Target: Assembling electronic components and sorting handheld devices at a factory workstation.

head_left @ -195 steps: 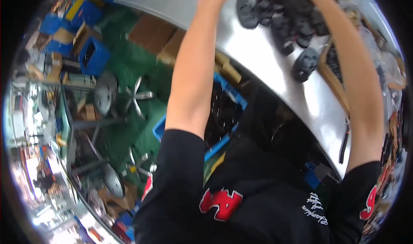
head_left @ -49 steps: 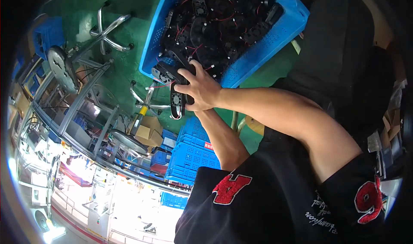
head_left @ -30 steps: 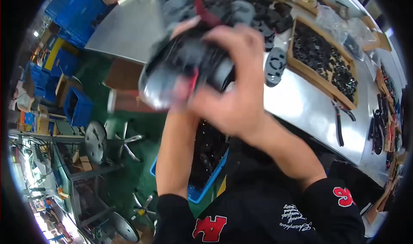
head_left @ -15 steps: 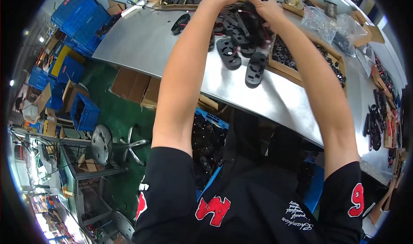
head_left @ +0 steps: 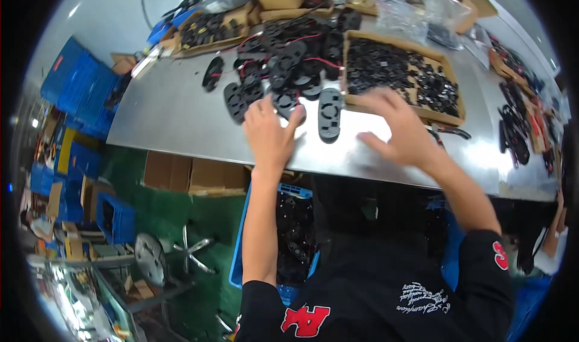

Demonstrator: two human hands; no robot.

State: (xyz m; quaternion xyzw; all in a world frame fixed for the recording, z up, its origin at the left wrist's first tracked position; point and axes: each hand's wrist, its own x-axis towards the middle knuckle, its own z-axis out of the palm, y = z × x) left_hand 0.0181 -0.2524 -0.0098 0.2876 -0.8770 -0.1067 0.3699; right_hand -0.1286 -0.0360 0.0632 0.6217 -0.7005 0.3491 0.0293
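Note:
My left hand [head_left: 268, 134] is over the table's near side, thumb and fingers apart. It lies against the near edge of a black plastic oval housing [head_left: 285, 103] and next to another housing [head_left: 235, 101]; whether it bears on either is unclear. Farther right, my right hand [head_left: 401, 131] hovers, blurred, with thumb and fingers apart and nothing seen between them. It is close to the near edge of a cardboard tray [head_left: 455, 110] of small black parts. Between both hands lies a single oval housing [head_left: 330, 116] with a round centre and square cutouts. Behind stands a heap of similar housings [head_left: 289, 59] with red wires.
Red-handled pliers [head_left: 449, 131] lie at the tray's near right corner. At the back left is a box [head_left: 211, 31] of small dark and yellow parts. Clear plastic bags [head_left: 401, 19] sit behind the tray. A blue crate [head_left: 241, 239] with black parts stands below the table edge.
Both hands have come back from the far side of the table toward me and moved apart. The view has shifted, and a housing now lies alone between them.

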